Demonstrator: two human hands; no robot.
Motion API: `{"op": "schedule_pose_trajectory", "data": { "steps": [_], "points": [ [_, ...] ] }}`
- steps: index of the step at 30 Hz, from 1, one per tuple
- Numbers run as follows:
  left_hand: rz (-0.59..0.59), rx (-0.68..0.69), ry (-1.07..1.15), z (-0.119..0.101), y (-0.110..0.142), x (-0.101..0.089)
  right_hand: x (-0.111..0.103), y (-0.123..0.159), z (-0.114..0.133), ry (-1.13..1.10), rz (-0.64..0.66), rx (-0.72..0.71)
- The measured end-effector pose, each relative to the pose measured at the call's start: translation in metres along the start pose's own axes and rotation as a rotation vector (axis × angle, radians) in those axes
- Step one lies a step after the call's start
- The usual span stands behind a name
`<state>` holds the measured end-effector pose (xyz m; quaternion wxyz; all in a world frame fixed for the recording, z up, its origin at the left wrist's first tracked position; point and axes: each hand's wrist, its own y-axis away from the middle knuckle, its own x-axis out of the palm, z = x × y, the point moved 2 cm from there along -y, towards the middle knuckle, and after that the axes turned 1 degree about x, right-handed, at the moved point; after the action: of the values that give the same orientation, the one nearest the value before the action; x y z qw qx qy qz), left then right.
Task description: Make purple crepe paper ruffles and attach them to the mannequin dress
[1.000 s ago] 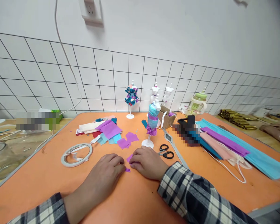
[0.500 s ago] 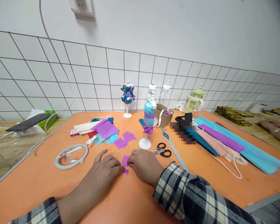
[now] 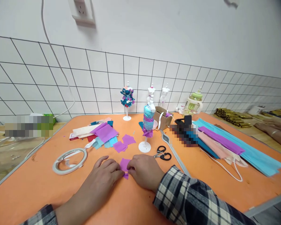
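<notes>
A small purple crepe paper piece (image 3: 125,163) lies on the orange table between my hands, with a narrow creased part at its near end. My left hand (image 3: 105,172) rests beside it, thumb and forefinger closed on its left edge, the other fingers loosely bent. From the right, my right hand (image 3: 145,171) pinches the paper with its fingertips, which are partly hidden under the hand. Just beyond stands a small white mannequin (image 3: 148,120) wrapped in blue and purple paper, on a round white base. Black-handled scissors (image 3: 164,153) lie near my right hand.
A roll of white tape (image 3: 58,170) lies left of my hands. Purple scraps (image 3: 120,146) and stacked coloured paper (image 3: 106,132) are behind it. Another decorated mannequin (image 3: 127,98), a cardboard box (image 3: 163,118) and a bottle (image 3: 194,103) stand at the back. Long paper strips (image 3: 253,153) lie right. Another person's hand (image 3: 271,132) shows far right.
The view has tilted up slightly, so the table things sit a little lower. My hands stay at the same purple piece, with only small finger shifts.
</notes>
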<state>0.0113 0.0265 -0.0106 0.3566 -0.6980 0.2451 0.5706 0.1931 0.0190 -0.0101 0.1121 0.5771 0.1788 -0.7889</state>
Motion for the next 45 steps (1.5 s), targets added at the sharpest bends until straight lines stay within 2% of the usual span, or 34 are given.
{"op": "schedule_pose_trajectory", "data": {
  "steps": [5,8,14,19,24,29,33,36,45],
  "points": [
    [-0.065,0.045,-0.028,0.0,0.0,0.006,-0.004,0.002,0.007,0.036,-0.016,-0.008],
    [-0.029,0.045,0.004,0.0,-0.001,0.009,-0.008,0.004,0.009,-0.002,-0.042,0.019],
    [0.007,0.023,0.033,-0.003,-0.003,0.004,-0.003,0.004,0.011,0.012,0.054,0.002],
    [0.037,0.001,0.05,-0.003,-0.003,0.0,0.001,0.002,0.01,0.065,0.019,0.013],
    [0.006,-0.021,0.077,0.001,-0.002,0.002,0.001,0.001,0.009,0.049,0.038,0.017],
    [0.036,-0.029,0.079,0.001,-0.005,0.002,-0.005,0.002,0.008,0.039,0.064,0.005],
    [-0.004,-0.062,0.097,0.0,-0.008,0.0,-0.008,0.002,0.007,0.013,0.032,0.015],
    [-0.025,-0.058,0.086,-0.001,-0.009,-0.001,-0.006,0.001,0.007,-0.032,0.005,0.02],
    [-0.003,-0.104,0.075,0.001,-0.007,0.001,0.002,-0.005,0.005,-0.082,0.043,0.044]
  ]
}}
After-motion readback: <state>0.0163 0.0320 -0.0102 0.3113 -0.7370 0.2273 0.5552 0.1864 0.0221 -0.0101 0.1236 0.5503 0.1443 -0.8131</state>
